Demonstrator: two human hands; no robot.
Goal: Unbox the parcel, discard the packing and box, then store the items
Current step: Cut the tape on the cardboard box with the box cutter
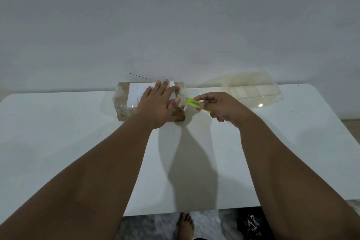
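A small brown cardboard parcel (124, 103), wrapped in clear tape and bearing a white label, lies at the far edge of the white table (58, 142). My left hand (157, 103) rests flat on top of it, fingers spread, pressing it down. My right hand (222, 107) grips a yellow-green utility knife (194, 102), whose tip touches the parcel's right end. The blade itself is too small to make out.
A clear plastic storage container (251, 87) stands at the back right of the table, against the pale wall. A bare foot (186, 224) shows on the patterned floor below the table's near edge.
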